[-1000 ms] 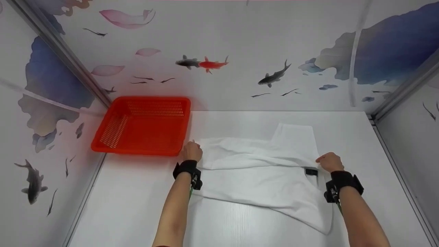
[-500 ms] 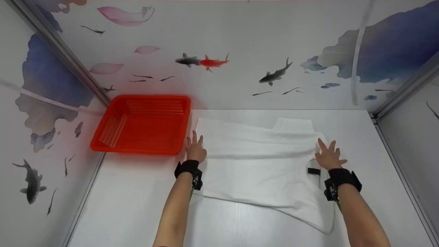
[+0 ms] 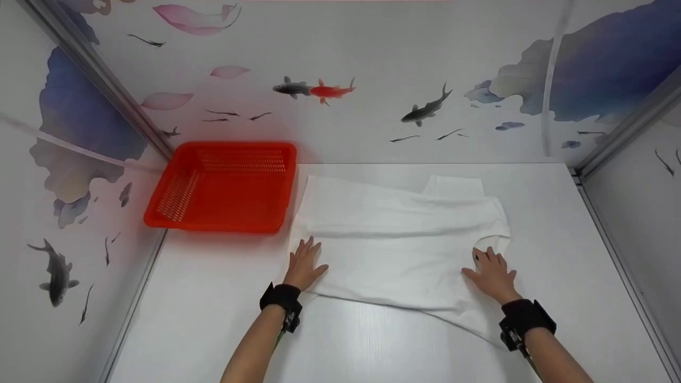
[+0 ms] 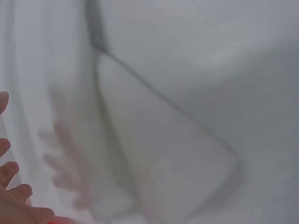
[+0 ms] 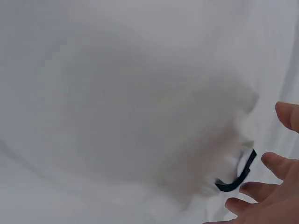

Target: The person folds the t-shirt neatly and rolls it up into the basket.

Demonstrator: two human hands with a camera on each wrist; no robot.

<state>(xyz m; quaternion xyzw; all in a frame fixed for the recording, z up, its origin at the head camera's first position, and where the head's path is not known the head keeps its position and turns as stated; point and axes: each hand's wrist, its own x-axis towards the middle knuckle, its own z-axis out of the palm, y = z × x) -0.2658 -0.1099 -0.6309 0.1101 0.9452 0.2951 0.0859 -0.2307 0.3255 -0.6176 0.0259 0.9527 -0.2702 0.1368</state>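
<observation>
White garment (image 3: 383, 255), flat on desk (image 3: 213, 303), right of red basket (image 3: 218, 205). Left hand (image 3: 305, 267), fingers spread, at end nearest basket; right hand (image 3: 492, 274), likewise spread, at end farthest. Possible fault: rucking, from any sideways drag. Dark strip (image 5: 243, 176): plain in right wrist view, mostly covered in head view.

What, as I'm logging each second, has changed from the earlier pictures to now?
The left hand and right hand let go of the white T-shirt, which now spreads farther forward. Both then drew back, fingers spread, the right moving inward, partly over the neck opening. The red plastic basket stayed put.
</observation>
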